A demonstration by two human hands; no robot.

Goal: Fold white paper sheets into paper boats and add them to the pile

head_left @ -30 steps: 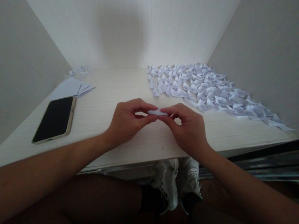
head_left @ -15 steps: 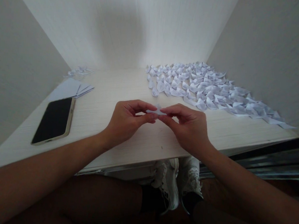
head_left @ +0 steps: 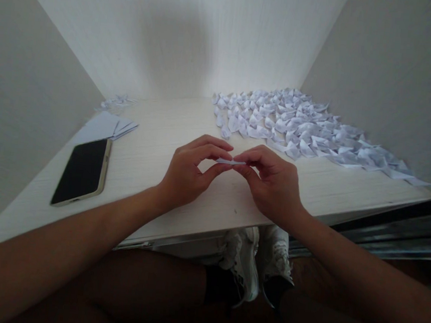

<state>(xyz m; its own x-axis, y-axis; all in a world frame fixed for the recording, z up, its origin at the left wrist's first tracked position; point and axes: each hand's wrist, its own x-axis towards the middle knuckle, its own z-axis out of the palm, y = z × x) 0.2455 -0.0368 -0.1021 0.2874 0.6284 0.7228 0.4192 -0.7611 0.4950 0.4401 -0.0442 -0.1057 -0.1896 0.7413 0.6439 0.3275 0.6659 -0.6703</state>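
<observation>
A small folded piece of white paper (head_left: 225, 161) is pinched between both hands above the front part of the white surface. My left hand (head_left: 192, 169) grips its left end between thumb and fingers. From the other side, my right hand (head_left: 272, 179) pinches the right end, and the fingertips of the two hands nearly meet. Only a thin edge of the paper shows; the fingers cover the rest. Behind my right hand lies a wide spread of small folded paper boats (head_left: 276, 116).
A phone (head_left: 81, 172) with a dark screen lies at left. Beyond it are a stack of white paper sheets (head_left: 98, 127) and small paper scraps (head_left: 118, 102). Walls enclose the surface at the back and sides. White shoes (head_left: 243, 257) show below the front edge.
The paper has turned to show as a thin flat strip, its upright point out of sight. My left hand's fingers have lifted and shifted slightly right. The view has shifted a little.
</observation>
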